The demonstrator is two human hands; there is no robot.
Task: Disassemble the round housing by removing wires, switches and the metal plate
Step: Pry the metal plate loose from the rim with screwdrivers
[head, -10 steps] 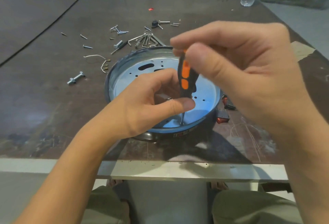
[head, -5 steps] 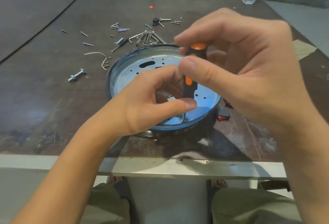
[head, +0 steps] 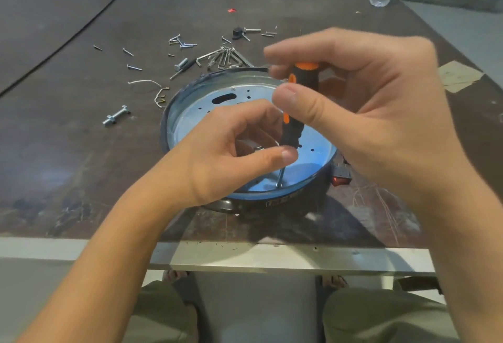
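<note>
R hand (head: 367, 114) fingers pinch screwdriver (head: 292, 130) top to spin it, tip down on metal plate (head: 196, 122) inside round housing (head: 165, 127), sat on counter (head: 81, 152) nr front edge; L hand (head: 226, 152) fingers ring its lower handle, prob. steadying.

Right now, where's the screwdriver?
Head view: the screwdriver stands in the housing, tip on the plate near its front rim, right hand gripping the handle, left hand steadying it.

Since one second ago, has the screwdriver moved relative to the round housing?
Yes. The tip of the screwdriver stays by the near rim of the round housing, but its handle has tilted to the right.
</note>
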